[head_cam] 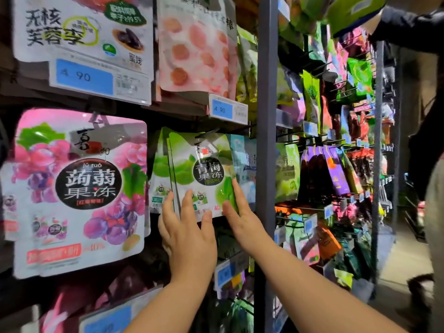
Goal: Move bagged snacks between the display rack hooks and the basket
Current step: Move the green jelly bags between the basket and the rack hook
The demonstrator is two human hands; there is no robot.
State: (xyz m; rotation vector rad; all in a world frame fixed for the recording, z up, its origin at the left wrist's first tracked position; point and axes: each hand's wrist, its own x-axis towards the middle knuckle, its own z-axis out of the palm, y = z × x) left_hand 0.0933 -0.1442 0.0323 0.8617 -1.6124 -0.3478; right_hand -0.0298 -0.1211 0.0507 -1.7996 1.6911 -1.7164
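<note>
One display rack fills the view, with bagged snacks hanging in rows on both sides of its grey upright.
Biggest item: pink grape jelly bag, left, middle row, on its hook.
Above it is a white plum bag, with a pale peach-print bag just beside it on the right.
Task item: green plum jelly bag, middle row, between the pink bag and the upright, front of a short stack of the same bags. Top still at the hook.
Left hand: released, fingers straight and spread, tips touching the green bag's bottom edge.
Right hand: also released, fingers straight, lying along the bag's lower right edge, thumb on the front corner. No clenched grip on either side. Cannot tell if that thumb actually pinches.
Blue price tag reading 4.90 sits under the white bag.
A second person's dark sleeve is at top right.
</note>
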